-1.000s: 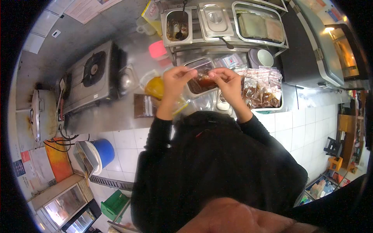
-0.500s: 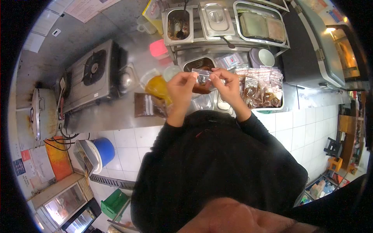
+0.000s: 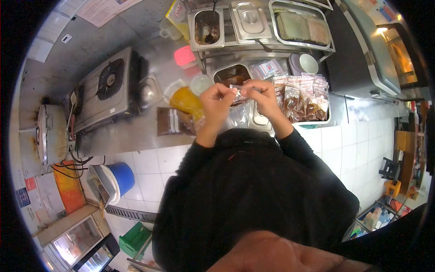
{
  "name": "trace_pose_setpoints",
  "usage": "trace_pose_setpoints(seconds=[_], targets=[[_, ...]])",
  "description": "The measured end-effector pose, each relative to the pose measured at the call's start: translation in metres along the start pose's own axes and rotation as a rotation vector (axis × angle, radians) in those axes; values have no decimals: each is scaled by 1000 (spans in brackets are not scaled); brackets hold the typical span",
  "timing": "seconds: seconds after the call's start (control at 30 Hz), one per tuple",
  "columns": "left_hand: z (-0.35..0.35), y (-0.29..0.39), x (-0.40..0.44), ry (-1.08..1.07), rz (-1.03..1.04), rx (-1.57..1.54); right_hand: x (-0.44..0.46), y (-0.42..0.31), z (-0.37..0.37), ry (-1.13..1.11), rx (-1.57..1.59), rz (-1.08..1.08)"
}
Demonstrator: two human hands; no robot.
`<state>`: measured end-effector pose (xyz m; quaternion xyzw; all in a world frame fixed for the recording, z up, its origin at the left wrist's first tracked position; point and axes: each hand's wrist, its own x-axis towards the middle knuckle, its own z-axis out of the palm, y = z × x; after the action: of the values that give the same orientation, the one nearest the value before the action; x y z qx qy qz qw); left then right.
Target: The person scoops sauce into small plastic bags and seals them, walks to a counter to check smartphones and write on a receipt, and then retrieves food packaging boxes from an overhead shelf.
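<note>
Between both hands is a small clear plastic bag (image 3: 236, 87), held by its upper edge above the counter. Thumb and fingers of my left hand (image 3: 216, 103) pinch one side of it. My right hand (image 3: 263, 97) pinches the other side, its fingertips close to the left ones. Much of the bag is hidden by the fingers, and its contents are hard to make out. Just behind the hands stands a metal pan of dark brown sauce (image 3: 232, 75). Right of my right hand, a tray (image 3: 330, 113) is packed with filled bags of brown sauce (image 3: 297, 100).
A bag of yellow liquid (image 3: 186, 102) and a bag of brown contents (image 3: 168, 122) lie left of my hands. Farther left stands a gas stove (image 3: 106, 81). Metal food pans (image 3: 250, 22) line the raised rack. A white bowl (image 3: 308, 64) sits behind the tray.
My fingertips have drawn closer together along the bag's top, and less of its clear plastic shows. The view has shifted slightly.
</note>
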<state>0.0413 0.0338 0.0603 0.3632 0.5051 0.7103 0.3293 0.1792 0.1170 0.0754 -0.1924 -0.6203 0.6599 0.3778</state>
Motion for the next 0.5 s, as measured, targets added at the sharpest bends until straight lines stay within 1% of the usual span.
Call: trace_pose_setpoints(seconds=[0.1,0.13,0.23,0.33,0.43,0.5], targets=[[-1,11,-3,81,-81,-118,-8,-4,-9,12,47,25],[-3,11,-4,79,-99,-138,-11,-2,-9,32,94,7],[-7,11,-8,85,-139,-180,-22,-7,-4,68,160,102],[-8,9,-13,84,-150,-207,-33,-5,-1,130,144,147],[-10,3,-16,74,-165,-247,-39,1,-2,142,140,176],[-10,-1,-19,92,-192,-260,-41,13,6,172,175,48]])
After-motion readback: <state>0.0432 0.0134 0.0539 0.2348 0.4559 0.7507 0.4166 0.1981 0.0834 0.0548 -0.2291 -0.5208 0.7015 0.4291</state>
